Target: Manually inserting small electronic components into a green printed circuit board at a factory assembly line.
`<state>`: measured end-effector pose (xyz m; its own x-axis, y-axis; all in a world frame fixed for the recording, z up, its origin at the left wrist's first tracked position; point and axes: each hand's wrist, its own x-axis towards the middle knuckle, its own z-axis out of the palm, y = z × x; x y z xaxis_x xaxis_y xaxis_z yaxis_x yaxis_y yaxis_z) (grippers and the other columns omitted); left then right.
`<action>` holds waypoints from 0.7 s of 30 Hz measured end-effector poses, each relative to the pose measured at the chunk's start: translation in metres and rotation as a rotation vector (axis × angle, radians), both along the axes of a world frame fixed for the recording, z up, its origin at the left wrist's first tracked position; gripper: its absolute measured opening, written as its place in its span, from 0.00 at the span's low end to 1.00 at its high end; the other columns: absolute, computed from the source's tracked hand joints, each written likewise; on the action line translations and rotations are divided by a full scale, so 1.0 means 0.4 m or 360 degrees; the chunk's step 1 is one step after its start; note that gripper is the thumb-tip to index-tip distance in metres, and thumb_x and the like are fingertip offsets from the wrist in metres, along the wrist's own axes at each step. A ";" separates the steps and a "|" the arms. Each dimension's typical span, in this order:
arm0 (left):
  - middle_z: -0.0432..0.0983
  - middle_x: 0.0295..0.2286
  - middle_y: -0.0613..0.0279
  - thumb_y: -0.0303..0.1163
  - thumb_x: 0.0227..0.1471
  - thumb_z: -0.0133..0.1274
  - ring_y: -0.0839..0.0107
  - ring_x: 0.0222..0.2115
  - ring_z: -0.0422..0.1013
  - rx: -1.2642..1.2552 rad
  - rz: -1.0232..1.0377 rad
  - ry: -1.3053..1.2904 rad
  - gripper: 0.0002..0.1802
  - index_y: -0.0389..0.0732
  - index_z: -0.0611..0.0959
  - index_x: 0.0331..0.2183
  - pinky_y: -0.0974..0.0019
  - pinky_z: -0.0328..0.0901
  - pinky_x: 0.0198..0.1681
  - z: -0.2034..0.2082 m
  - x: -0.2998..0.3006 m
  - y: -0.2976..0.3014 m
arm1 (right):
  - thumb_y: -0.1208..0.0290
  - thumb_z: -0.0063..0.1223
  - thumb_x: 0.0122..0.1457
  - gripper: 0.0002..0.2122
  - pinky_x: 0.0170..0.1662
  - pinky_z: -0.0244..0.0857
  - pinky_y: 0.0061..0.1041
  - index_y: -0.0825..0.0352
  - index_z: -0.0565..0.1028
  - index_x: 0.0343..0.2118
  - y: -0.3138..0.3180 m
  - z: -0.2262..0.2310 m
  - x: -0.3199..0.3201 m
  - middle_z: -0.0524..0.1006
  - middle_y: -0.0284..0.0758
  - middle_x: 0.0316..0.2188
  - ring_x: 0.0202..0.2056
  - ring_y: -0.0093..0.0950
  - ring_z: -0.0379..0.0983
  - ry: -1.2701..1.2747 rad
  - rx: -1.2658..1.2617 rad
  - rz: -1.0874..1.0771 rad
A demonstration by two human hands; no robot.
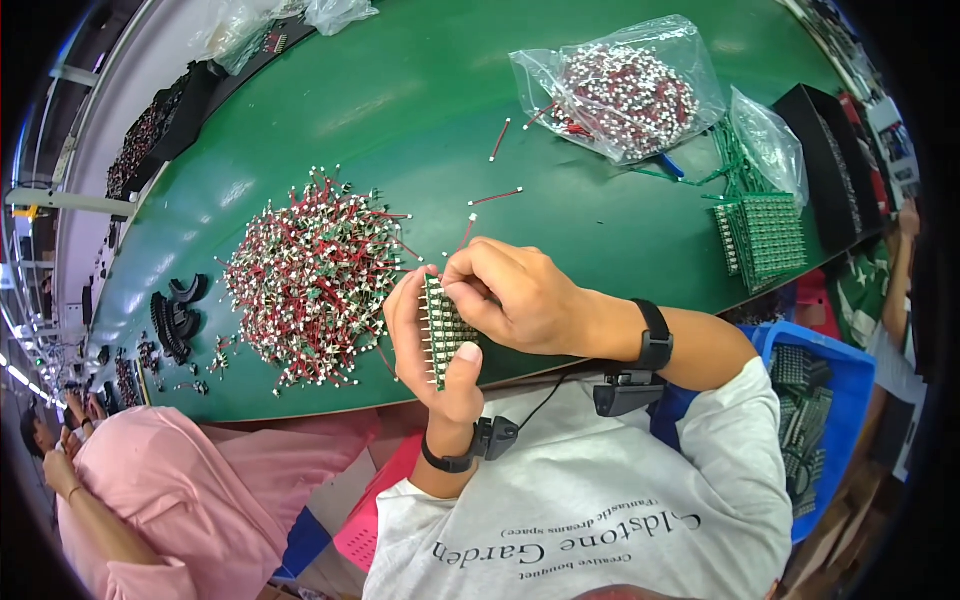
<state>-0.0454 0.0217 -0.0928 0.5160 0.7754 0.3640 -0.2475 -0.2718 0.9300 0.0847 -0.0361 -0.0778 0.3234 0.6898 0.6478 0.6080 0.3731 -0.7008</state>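
Note:
My left hand (pixel 408 335) is wrapped round a green circuit board panel (pixel 438 335) with rows of small white parts, held upright above the table's near edge. Its thumb presses on the panel's face. At the panel's top end my right hand (pixel 530 295) is closed in a pinch; whatever lies between its fingertips is hidden. Just beyond the right knuckles lies a short red cable (pixel 468 232) with a white connector. Left of my hands is a large heap of red cables with white connectors (pixel 315 285).
Beyond my hands, a clear bag of cables (pixel 640 95) rests on the green table (pixel 420 130). Green board panels (pixel 765 240) are stacked at right, near a black box (pixel 825 165). A blue bin (pixel 850 420) of boards stands below. A person in pink (pixel 180 490) sits at left.

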 end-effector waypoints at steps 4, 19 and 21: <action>0.65 0.49 0.41 0.43 0.42 0.53 0.54 0.49 0.65 0.0273 0.0043 0.0112 0.42 0.22 0.68 0.53 0.55 0.61 0.54 0.009 0.004 0.001 | 0.82 0.56 0.55 0.05 0.23 0.66 0.25 0.71 0.71 0.33 0.003 -0.005 -0.002 0.74 0.37 0.24 0.21 0.29 0.74 0.0077 0.0007 -0.0025; 0.67 0.47 0.36 0.41 0.45 0.51 0.50 0.46 0.68 0.0634 0.0110 0.0244 0.38 0.20 0.70 0.51 0.53 0.64 0.50 0.021 -0.005 0.012 | 0.81 0.57 0.55 0.04 0.23 0.66 0.22 0.71 0.73 0.31 -0.001 0.006 -0.009 0.75 0.36 0.24 0.20 0.23 0.72 0.0144 -0.0023 0.0000; 0.67 0.47 0.36 0.41 0.45 0.51 0.49 0.46 0.68 0.0631 0.0108 0.0245 0.38 0.20 0.70 0.51 0.53 0.64 0.49 0.024 -0.006 0.012 | 0.81 0.57 0.55 0.04 0.22 0.66 0.22 0.71 0.73 0.31 0.001 0.005 -0.011 0.75 0.36 0.23 0.20 0.24 0.72 0.0145 -0.0023 -0.0014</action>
<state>-0.0479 0.0266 -0.0833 0.5400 0.6251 0.5636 -0.0833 -0.6266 0.7749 0.0803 -0.0359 -0.0758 0.3863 0.6957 0.6056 0.5448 0.3577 -0.7584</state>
